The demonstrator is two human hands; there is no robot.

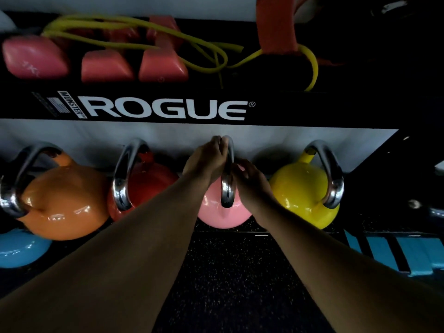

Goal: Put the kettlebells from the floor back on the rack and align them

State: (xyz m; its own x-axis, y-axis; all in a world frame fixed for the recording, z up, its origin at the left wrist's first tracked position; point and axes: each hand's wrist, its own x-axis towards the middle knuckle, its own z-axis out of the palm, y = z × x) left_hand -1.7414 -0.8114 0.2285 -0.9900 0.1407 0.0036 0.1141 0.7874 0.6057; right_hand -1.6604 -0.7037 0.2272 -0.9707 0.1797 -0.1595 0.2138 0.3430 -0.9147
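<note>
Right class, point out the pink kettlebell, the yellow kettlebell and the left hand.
pink kettlebell (223, 216): head view, on its glossy front body.
yellow kettlebell (301, 188): head view, on its rounded body.
left hand (206, 161): head view, on its back.

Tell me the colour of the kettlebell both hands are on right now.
Pink, with a chrome handle; the head view shows it between the red and yellow ones.

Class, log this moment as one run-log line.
left hand: on pink kettlebell handle | right hand: same | rack: shelved
</note>
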